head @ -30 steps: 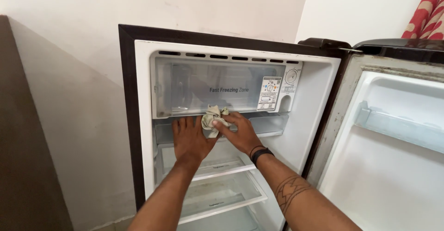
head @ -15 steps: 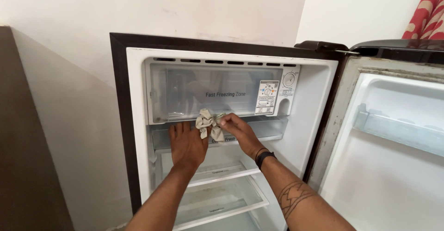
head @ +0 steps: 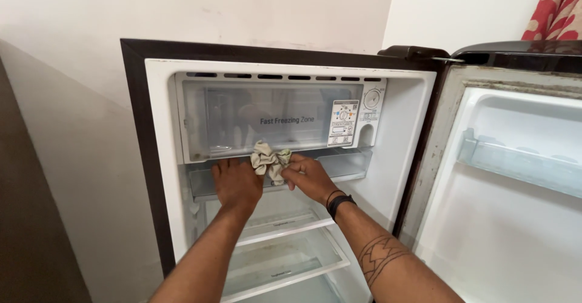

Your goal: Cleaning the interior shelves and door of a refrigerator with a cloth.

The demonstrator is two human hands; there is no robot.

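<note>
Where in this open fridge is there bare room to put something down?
The two lower shelves below the hands look bare, as does the door rack. It is crowded at the tray under the freezer box, where left hand, right hand and cloth sit.

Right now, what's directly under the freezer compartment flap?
Under the freezer flap sits a clear tray. Left hand lies flat on its front; right hand has a grip on a crumpled cloth. The tray's middle is covered by both.

Blocking the way upward: freezer flap (head: 267,118). Crowding the tray front (head: 339,164): both hands and cloth (head: 270,159). Leaving open room below, above the shelves (head: 285,254).
</note>
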